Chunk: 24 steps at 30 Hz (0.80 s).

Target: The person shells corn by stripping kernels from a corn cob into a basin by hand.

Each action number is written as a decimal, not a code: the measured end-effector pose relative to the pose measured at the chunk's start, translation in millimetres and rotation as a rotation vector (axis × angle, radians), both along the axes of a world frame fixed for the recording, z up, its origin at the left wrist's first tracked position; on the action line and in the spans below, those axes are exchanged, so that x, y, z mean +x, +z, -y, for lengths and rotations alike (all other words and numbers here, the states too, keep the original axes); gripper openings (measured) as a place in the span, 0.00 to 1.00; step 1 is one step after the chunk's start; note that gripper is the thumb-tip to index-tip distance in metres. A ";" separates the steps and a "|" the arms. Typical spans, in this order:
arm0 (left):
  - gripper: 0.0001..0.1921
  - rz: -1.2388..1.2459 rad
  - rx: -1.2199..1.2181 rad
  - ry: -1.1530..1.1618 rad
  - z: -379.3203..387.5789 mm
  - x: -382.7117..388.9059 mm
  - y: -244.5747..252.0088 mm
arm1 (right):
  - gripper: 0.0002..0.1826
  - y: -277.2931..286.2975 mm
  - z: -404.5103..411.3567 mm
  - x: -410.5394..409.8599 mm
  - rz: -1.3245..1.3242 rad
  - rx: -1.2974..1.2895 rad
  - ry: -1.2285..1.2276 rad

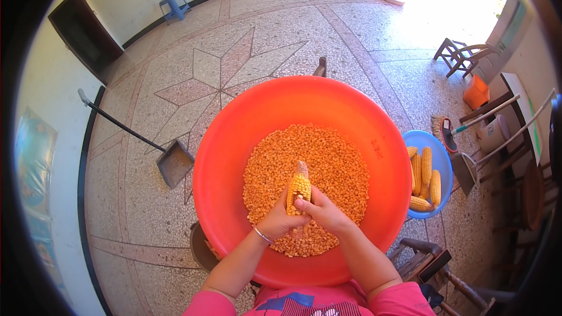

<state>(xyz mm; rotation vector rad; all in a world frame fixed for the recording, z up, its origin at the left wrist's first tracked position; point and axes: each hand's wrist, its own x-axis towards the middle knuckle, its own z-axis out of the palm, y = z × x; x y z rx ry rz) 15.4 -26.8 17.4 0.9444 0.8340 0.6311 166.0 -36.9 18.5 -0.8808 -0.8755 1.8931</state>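
Note:
Both hands hold one ear of corn [298, 186] over a big red plastic basin [316, 96]. Around its lower part wraps my left hand [284, 217], with a bracelet at the wrist. My right hand [322, 210] grips the same ear from the other side, its thumb on the kernels. Some kernels are gone from the ear's near face, and its tip is bare. Loose orange-yellow corn kernels [307, 149] cover the basin's bottom beneath the hands. Right of the basin, a blue basin [445, 171] holds several whole ears of corn [426, 164].
A dustpan [175, 164] lies to the left; a dark bucket [202, 245] stands by the red basin's lower left. At right are a mop [445, 134], another dustpan [465, 171], an orange bin [476, 92] and a wooden chair [421, 254]. A blue stool [175, 6] stands farther off.

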 end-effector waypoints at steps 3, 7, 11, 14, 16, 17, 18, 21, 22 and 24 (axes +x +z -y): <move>0.38 0.041 -0.010 0.012 -0.7 0.4 -4.0 | 0.26 -3.1 -1.0 1.4 0.004 0.024 0.000; 0.42 -0.077 0.180 0.024 0.5 5.8 0.6 | 0.26 0.9 -0.2 3.6 0.071 0.054 0.003; 0.43 -0.229 0.536 0.085 4.6 8.2 -13.6 | 0.23 -2.1 -0.1 3.4 -0.006 -0.027 -0.018; 0.44 -0.207 0.271 0.042 6.0 8.2 -7.2 | 0.23 -3.9 -0.4 4.6 0.101 -0.080 -0.013; 0.45 -0.043 0.200 0.058 5.4 7.5 -12.3 | 0.22 -1.0 -0.5 3.4 0.088 -0.021 0.007; 0.45 -0.043 0.200 0.060 4.7 5.9 -11.3 | 0.22 -0.7 -0.6 2.3 0.088 -0.020 0.008; 0.44 -0.066 0.168 0.033 3.5 3.6 -9.3 | 0.20 -0.4 -0.4 1.1 0.083 -0.021 -0.016; 0.44 -0.041 0.132 0.020 1.9 2.3 -10.6 | 0.19 -3.3 -0.2 2.7 0.090 -0.028 -0.023; 0.43 0.008 0.126 0.032 1.5 2.4 -10.7 | 0.20 -4.2 -0.5 3.6 0.102 -0.036 -0.007; 0.43 0.001 0.088 0.014 0.9 1.6 -1.2 | 0.22 -3.2 -1.1 4.0 0.086 -0.035 -0.009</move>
